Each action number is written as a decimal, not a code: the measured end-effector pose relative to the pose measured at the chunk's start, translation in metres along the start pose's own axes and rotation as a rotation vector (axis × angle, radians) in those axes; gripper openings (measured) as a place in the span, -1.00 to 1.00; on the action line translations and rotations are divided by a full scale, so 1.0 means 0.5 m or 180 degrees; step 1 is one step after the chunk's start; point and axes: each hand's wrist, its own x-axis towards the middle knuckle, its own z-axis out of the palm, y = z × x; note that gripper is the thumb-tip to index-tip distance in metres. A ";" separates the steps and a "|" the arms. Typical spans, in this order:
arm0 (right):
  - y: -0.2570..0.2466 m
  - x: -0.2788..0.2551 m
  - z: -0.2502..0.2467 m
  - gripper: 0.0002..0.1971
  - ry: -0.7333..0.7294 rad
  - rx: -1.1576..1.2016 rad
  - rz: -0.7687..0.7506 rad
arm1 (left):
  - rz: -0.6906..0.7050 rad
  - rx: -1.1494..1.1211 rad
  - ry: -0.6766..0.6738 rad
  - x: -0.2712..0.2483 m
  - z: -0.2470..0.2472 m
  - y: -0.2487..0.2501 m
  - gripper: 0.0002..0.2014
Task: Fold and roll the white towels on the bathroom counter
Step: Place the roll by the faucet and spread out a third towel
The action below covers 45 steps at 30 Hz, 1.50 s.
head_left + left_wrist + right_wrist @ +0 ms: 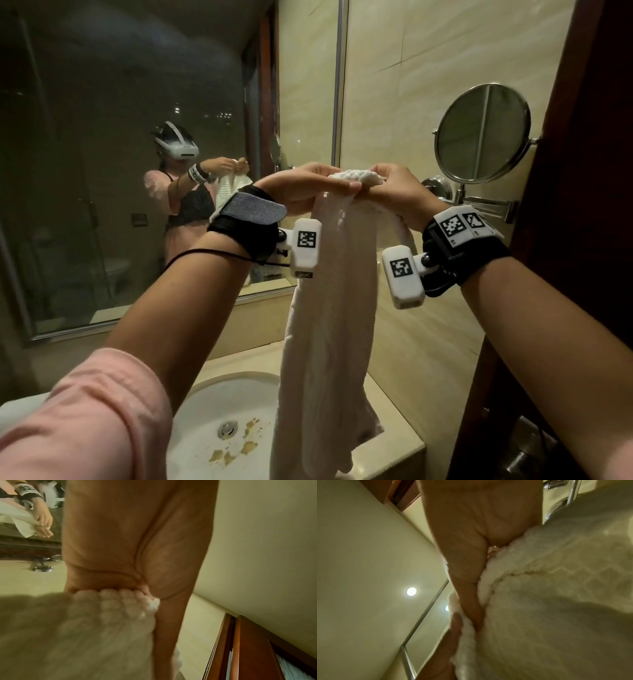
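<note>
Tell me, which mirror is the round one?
The small round mirror on a metal arm at the right wall; the big mirror behind the sink is flat and rectangular.

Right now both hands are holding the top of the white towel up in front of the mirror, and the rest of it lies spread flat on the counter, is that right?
Not quite. The left hand and right hand do hold the white towel up by its top, but the rest hangs straight down over the edge of the sink, not spread flat on the counter. The head view shows it.

Head downward; wrists close, upward
</note>
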 end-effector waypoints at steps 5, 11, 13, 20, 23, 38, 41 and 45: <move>0.004 -0.002 -0.017 -0.67 -0.0322 -0.0132 0.0074 | 0.0133 0.0307 0.0207 -0.010 -0.019 0.002 -0.58; 0.031 -0.015 -0.032 -0.78 -0.0687 -0.0051 0.0224 | 0.0321 0.0071 0.0785 -0.009 -0.023 -0.011 -0.81; 0.045 -0.020 -0.041 -0.75 -0.0822 0.0029 0.0366 | 0.0413 -0.0059 0.0908 -0.009 -0.023 -0.017 -0.84; 0.126 -0.045 -0.059 -0.67 -0.1261 -0.0618 0.1328 | 0.0532 -0.0454 0.1233 -0.015 -0.025 -0.010 -0.84; 0.156 -0.066 -0.053 -0.83 -0.1108 -0.0340 0.1498 | 0.0464 -0.0548 0.1158 -0.024 -0.029 -0.001 -0.77; 0.145 -0.065 -0.016 -0.74 0.1168 0.1280 0.0798 | -0.0480 -0.0045 0.0697 -0.085 -0.043 -0.023 -0.68; 0.114 -0.052 -0.030 -0.84 0.1289 0.1252 0.0476 | -0.0894 0.0246 0.0511 -0.094 -0.055 -0.037 -0.63; 0.074 -0.049 -0.023 -0.85 0.1162 0.1086 0.0233 | -0.1240 0.0576 -0.0085 -0.098 -0.063 -0.076 -0.35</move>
